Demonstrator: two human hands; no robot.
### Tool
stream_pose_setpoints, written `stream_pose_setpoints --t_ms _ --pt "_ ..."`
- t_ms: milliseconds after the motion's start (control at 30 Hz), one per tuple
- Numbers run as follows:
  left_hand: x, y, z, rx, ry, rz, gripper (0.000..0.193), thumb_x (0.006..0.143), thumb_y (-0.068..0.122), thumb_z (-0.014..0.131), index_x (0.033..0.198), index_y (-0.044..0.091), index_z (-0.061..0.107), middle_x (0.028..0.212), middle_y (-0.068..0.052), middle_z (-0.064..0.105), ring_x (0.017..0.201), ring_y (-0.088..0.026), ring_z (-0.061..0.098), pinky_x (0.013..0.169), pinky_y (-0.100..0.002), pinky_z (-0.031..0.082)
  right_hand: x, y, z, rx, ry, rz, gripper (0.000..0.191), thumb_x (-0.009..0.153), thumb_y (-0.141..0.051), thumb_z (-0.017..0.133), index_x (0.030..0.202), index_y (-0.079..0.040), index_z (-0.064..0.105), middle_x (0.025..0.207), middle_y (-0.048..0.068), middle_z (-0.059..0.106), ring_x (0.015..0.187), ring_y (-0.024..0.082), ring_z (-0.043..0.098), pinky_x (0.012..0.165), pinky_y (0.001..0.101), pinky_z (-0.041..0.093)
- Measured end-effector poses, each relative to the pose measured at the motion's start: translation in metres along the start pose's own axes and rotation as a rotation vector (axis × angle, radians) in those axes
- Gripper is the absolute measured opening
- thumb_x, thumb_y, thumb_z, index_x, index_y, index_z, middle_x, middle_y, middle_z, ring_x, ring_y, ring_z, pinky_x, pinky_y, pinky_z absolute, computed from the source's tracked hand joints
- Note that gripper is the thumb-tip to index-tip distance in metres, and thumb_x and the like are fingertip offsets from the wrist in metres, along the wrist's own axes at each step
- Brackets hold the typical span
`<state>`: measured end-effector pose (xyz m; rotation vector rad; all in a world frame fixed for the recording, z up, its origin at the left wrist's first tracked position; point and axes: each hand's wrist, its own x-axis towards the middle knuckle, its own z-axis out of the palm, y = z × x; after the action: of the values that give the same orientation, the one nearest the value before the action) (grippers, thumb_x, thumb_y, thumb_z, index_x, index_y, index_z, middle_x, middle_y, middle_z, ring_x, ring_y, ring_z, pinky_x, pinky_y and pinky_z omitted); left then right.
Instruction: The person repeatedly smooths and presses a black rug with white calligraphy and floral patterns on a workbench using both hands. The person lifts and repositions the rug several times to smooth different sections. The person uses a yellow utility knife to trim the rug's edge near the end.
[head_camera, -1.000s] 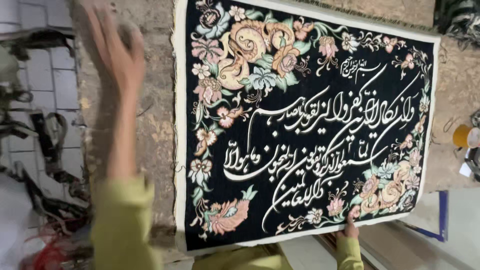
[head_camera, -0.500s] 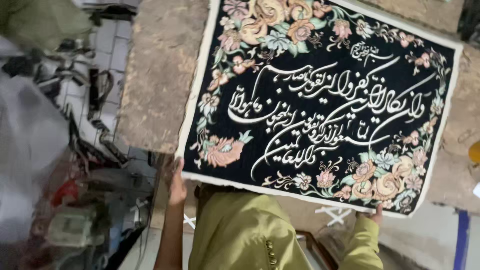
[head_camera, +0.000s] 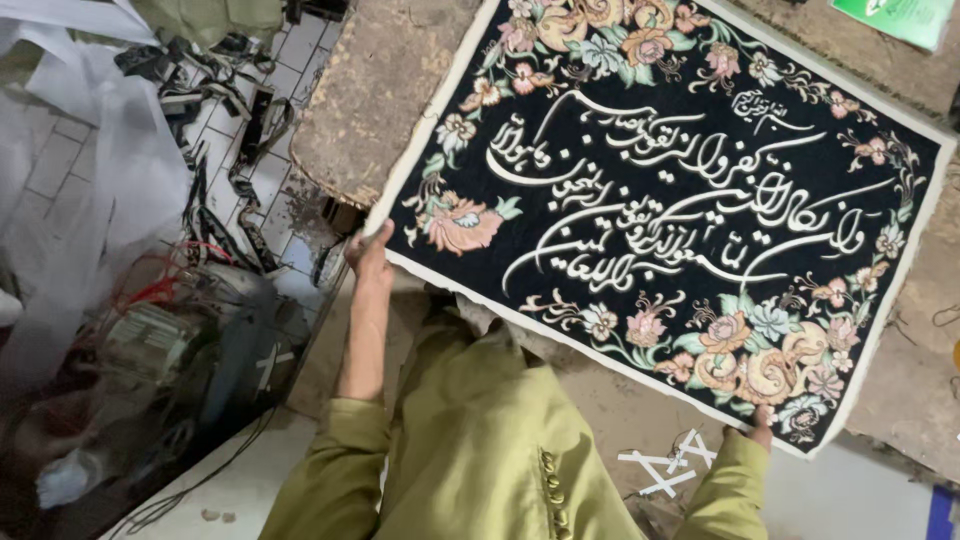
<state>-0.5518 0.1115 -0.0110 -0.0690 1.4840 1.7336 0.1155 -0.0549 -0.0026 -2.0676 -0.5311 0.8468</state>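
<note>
A black tapestry (head_camera: 660, 200) with white calligraphy, a floral border and a cream edge lies tilted on a brown padded table (head_camera: 375, 95). My left hand (head_camera: 368, 252) grips its near left corner, thumb on the cream edge. Gripping the near right corner is my right hand (head_camera: 762, 432), mostly hidden under the cloth. Both arms wear olive green sleeves, and my olive green shirt front (head_camera: 490, 440) fills the bottom middle.
A machine with a motor and red wires (head_camera: 150, 340) stands at lower left on the tiled floor. White cloth (head_camera: 95, 130) lies beside black straps (head_camera: 240, 120). A green packet (head_camera: 895, 15) rests at the table's far right. White tape crosses (head_camera: 665, 465) mark the floor.
My left hand came down from high at the left and took hold of the tapestry's near left corner. The view swung, and the tapestry now sits tilted, further right.
</note>
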Motion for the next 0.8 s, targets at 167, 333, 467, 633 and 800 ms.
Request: stream_pose_setpoints --t_ms 167,333,467,633,800 --pt "0.004 0.008 0.003 -0.055 -0.046 0.081 0.042 0.07 -0.006 0.089 0.106 0.003 0.071 0.098 -0.005 0.072 0.087 -0.018 0.068 0.081 -0.034 0.055 0.006 0.013 -0.003 0.09 0.083 0.172 0.028 0.095 -0.032 0.071 0.114 -0.019 0.054 0.08 0.003 0.053 0.055 0.014 0.043 0.044 0.0289 0.035" --pt "-0.001 0.025 0.008 -0.038 -0.009 0.071 0.04 0.076 -0.007 0.086 0.113 -0.004 0.07 0.103 -0.011 0.073 0.091 -0.025 0.071 0.082 -0.038 0.06 0.025 0.025 0.005 0.524 0.04 0.487 0.042 0.094 -0.045 0.079 0.073 -0.027 0.047 0.052 -0.009 0.039 0.033 0.009 0.031 0.032 0.0264 0.023" --pt "0.001 0.031 0.009 0.04 0.167 0.09 0.055 0.076 -0.004 0.087 0.121 0.006 0.057 0.105 -0.01 0.07 0.09 -0.027 0.068 0.074 -0.042 0.056 0.028 0.043 0.01 0.728 0.03 0.487 0.021 0.087 -0.024 0.08 0.097 -0.017 0.064 0.08 -0.003 0.064 0.06 0.011 0.06 0.052 0.0275 0.048" --pt "0.002 0.029 0.02 0.474 0.391 0.222 0.062 0.077 0.003 0.094 0.132 -0.005 0.065 0.121 -0.011 0.075 0.104 -0.025 0.072 0.088 -0.035 0.06 0.031 0.07 0.007 0.819 -0.013 0.545 0.037 0.084 -0.013 0.081 0.116 -0.008 0.066 0.103 0.003 0.073 0.08 0.015 0.071 0.066 0.0297 0.056" --pt "0.013 0.033 0.065 1.67 0.84 0.81 0.093 0.09 0.034 0.079 0.156 -0.004 0.026 0.153 -0.029 0.036 0.138 -0.044 0.042 0.106 -0.056 0.045 0.025 0.086 -0.004 0.63 -0.122 0.653 0.046 0.089 -0.033 0.09 0.129 -0.013 0.079 0.085 -0.003 0.061 0.047 0.009 0.027 0.035 0.0289 0.024"
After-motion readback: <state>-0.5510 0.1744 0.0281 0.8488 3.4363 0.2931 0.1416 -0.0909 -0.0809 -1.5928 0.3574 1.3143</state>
